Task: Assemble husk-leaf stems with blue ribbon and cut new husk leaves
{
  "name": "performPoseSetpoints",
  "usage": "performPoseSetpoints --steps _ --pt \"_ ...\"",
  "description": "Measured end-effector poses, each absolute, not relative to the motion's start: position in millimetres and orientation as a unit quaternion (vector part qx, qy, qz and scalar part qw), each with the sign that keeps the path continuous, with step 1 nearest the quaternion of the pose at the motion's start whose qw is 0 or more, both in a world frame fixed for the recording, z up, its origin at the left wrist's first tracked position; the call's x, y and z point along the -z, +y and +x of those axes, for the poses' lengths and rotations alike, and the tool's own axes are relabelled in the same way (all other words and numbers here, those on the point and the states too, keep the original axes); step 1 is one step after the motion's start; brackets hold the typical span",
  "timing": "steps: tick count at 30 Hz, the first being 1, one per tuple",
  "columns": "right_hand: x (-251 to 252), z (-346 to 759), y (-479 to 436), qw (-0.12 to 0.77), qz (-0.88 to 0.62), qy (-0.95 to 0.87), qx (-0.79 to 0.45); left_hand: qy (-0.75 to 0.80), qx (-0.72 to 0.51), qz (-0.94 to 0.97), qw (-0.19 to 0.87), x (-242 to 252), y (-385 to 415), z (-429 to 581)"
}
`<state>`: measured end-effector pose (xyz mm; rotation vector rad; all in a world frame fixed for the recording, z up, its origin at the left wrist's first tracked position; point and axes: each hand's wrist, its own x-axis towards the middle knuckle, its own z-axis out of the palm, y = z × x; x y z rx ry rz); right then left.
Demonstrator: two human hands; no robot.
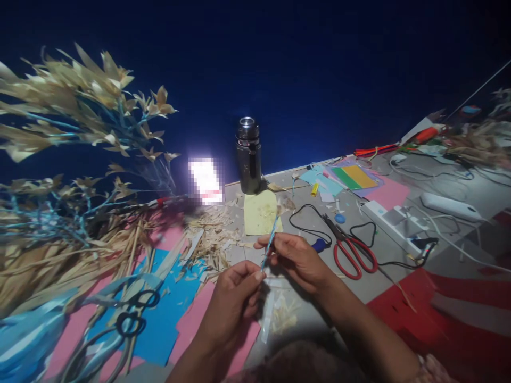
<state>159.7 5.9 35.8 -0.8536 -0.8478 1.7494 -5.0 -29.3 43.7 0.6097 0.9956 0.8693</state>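
A thin, light blue wrapped stem (270,246) stands slanted between my two hands. Near its lower end, my left hand (235,298) pinches it between thumb and fingertips. Higher up, the fingers of my right hand (297,260) are closed around it, and its tip sticks out above them. Just beyond lies a small yellow sheet (255,215) with a pale, crumbly patch on it. Pale husk scraps (215,226) are scattered to the left of the sheet. Red-handled scissors (353,255) rest to the right of my right hand.
Behind the yellow sheet stands a dark vacuum flask (250,165). A flower arrangement of dried husks (99,101) rises at the left, above black-handled scissors (136,314) and blue paper (159,330). To the right are a white power strip (389,223), cables and red sheets (419,319).
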Motion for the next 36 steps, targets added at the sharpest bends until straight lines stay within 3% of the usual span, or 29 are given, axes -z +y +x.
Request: performPoseSetpoints --steps 9,18,21,26,36 --pt "-31.4 158.4 9.2 0.542 -0.408 -0.389 -0.623 0.45 -0.424 0.284 0.732 -41.3 -27.9 -0.5" --pt "-30.6 157.2 9.5 0.565 -0.354 -0.356 -0.654 0.35 -0.342 0.173 0.855 -33.8 -24.2 -2.6" --pt "-34.2 172.8 35.2 0.561 -0.365 -0.342 -0.659 0.411 -0.351 0.23 0.81 -34.4 -21.6 -3.5" --pt "-42.1 206.1 78.2 0.555 -0.395 -0.365 -0.634 0.556 -0.485 0.262 0.623 -39.2 -9.0 -15.0" --pt "-18.9 212.6 89.7 0.584 -0.418 -0.347 -0.603 0.551 -0.395 0.397 0.619 -47.9 33.3 19.6"
